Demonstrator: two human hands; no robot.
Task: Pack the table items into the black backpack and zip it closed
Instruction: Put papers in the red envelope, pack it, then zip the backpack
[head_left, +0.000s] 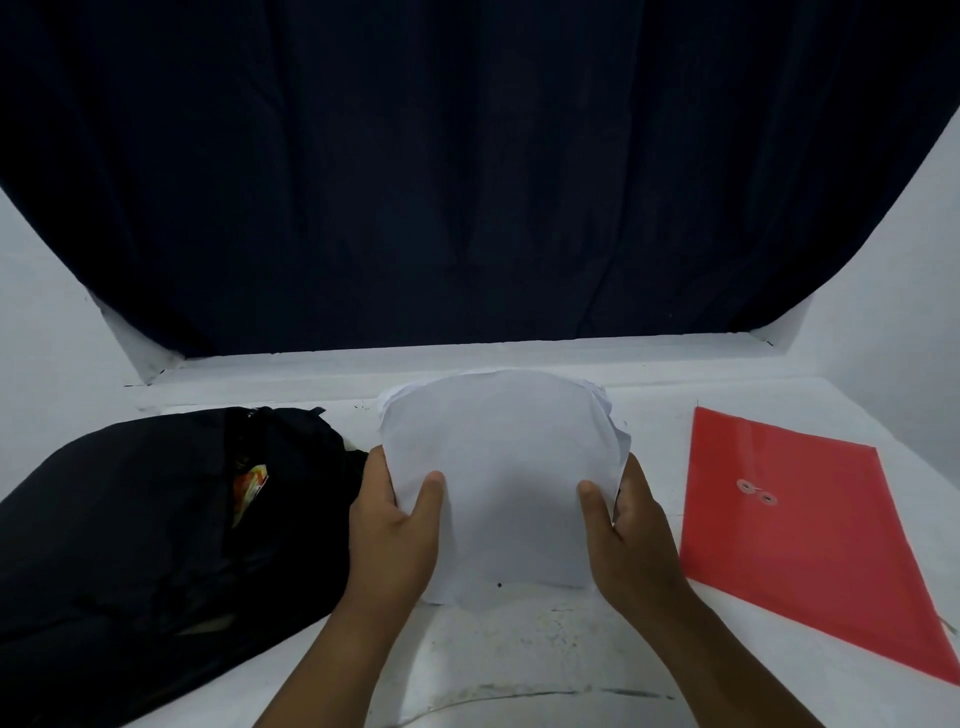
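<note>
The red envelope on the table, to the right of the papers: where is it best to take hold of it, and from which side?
Probably at its near left corner. The red envelope lies flat on the white table, so fingers must slide under an edge. That edge faces the right hand, which now holds the paper stack together with the left hand. Come from the left with a pinch grip.

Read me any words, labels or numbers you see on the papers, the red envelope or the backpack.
None can be read.
White paper stack: top sheet blank.
Red envelope: only two string-tie discs, no print.
Black backpack: an orange packet shows inside; its printing is too blurred to read.
</note>
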